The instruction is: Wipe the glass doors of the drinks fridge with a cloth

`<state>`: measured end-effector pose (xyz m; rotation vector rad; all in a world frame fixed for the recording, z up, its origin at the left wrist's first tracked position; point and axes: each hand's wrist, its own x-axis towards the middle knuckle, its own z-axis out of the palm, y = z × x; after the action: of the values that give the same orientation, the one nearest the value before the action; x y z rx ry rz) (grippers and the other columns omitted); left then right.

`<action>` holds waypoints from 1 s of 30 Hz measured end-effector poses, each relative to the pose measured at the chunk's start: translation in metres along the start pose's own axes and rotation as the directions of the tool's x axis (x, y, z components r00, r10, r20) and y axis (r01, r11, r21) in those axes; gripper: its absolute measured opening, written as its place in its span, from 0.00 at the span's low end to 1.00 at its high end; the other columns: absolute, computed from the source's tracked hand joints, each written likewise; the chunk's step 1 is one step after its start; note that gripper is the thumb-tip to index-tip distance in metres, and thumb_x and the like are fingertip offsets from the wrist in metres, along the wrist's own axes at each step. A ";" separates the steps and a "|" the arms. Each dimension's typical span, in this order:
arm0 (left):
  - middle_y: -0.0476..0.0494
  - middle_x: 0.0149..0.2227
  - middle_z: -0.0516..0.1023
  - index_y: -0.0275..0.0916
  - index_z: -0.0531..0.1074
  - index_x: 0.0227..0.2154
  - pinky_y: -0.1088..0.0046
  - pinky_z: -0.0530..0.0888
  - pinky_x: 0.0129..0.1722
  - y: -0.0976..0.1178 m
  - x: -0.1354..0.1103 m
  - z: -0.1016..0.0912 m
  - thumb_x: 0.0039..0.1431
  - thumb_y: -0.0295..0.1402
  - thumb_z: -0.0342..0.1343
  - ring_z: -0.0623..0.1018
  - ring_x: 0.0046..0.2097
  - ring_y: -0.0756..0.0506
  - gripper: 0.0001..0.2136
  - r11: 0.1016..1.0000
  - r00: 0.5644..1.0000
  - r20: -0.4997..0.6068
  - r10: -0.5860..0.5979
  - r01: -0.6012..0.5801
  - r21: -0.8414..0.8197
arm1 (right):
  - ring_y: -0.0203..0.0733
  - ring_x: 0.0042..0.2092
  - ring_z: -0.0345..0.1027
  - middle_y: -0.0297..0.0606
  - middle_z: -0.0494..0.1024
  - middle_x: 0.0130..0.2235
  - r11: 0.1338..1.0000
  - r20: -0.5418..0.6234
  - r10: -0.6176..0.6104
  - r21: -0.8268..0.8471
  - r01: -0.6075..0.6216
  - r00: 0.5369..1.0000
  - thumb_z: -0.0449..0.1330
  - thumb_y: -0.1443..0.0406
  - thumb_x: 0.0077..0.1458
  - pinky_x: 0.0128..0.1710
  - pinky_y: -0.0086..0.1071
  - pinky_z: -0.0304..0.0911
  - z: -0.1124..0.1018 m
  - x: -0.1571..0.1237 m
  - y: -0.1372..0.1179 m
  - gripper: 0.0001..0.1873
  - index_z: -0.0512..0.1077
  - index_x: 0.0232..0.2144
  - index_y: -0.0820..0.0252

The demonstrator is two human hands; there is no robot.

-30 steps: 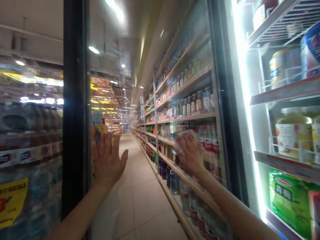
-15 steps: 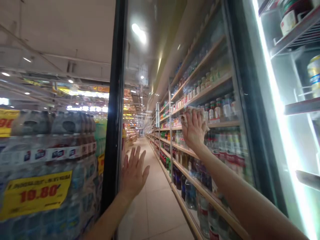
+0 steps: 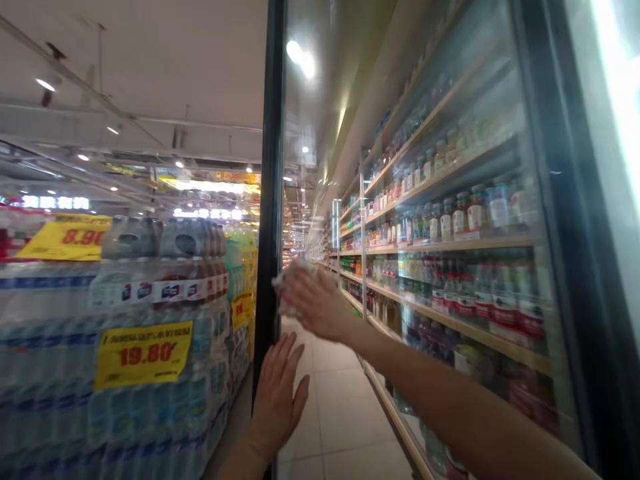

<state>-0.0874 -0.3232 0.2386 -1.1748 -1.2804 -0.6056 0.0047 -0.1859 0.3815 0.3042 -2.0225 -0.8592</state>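
Note:
A glass cooler door (image 3: 325, 393) with a black frame (image 3: 274, 153) stands swung out in front of me. My right hand (image 3: 320, 303) presses a crumpled pale cloth (image 3: 287, 283) against the glass, close to the left upright of the frame. The cloth is blurred and partly covered by the fingers. Below it, my left hand (image 3: 280, 390) rests at that same left edge of the door, palm toward it, fingers stretched out and holding nothing.
Shelves of bottles (image 3: 465, 217) show in the glass; reflected or seen through, I cannot tell. Left of the door stand stacked packs of bottled water (image 3: 145, 413) with a yellow price sign (image 3: 143, 353). A bright cooler light (image 3: 615, 87) glows at far right.
My right hand has slid the cloth left and down across the glass to the left frame. My left hand sits lower in view. The view has turned left, showing more stacked bottles.

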 end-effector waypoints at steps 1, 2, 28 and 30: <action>0.33 0.57 0.63 0.33 0.57 0.56 0.59 0.58 0.59 0.000 -0.002 -0.003 0.57 0.26 0.47 0.58 0.62 0.41 0.22 1.000 1.000 -0.003 -0.002 0.002 -0.010 | 0.45 0.66 0.34 0.37 0.52 0.64 0.990 0.042 -0.137 0.037 0.135 0.990 0.47 0.60 0.58 0.63 0.50 0.31 0.008 -0.013 -0.016 0.26 0.56 0.59 0.58; 0.33 0.57 0.63 0.34 0.56 0.56 0.59 0.59 0.59 -0.001 -0.004 -0.005 0.57 0.26 0.47 0.58 0.62 0.41 0.23 1.000 1.000 -0.001 -0.003 0.003 -0.020 | 0.42 0.66 0.33 0.35 0.54 0.63 0.966 0.066 -0.256 0.068 0.251 0.965 0.46 0.60 0.58 0.64 0.46 0.30 0.015 -0.025 -0.029 0.25 0.58 0.57 0.57; 0.30 0.61 0.56 0.35 0.56 0.57 0.52 0.49 0.61 0.030 0.039 0.053 0.58 0.31 0.49 0.47 0.66 0.38 0.23 0.986 0.984 -0.069 -0.166 0.163 -0.043 | 0.50 0.66 0.34 0.42 0.51 0.64 0.763 -0.169 0.575 -0.245 -0.599 0.801 0.47 0.59 0.57 0.60 0.55 0.32 -0.022 -0.148 0.032 0.29 0.53 0.61 0.55; 0.30 0.62 0.55 0.36 0.55 0.57 0.51 0.49 0.61 0.030 0.040 0.053 0.57 0.31 0.50 0.48 0.66 0.37 0.24 0.986 0.984 -0.074 -0.163 0.161 -0.039 | 0.50 0.65 0.35 0.43 0.50 0.64 0.743 -0.197 0.593 -0.240 -0.625 0.781 0.47 0.59 0.57 0.60 0.54 0.32 -0.020 -0.150 0.030 0.29 0.53 0.61 0.55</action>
<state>-0.0724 -0.2549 0.2589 -1.0697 -1.3122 -0.7866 0.1102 -0.0965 0.3128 -0.4639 -1.6882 -0.6792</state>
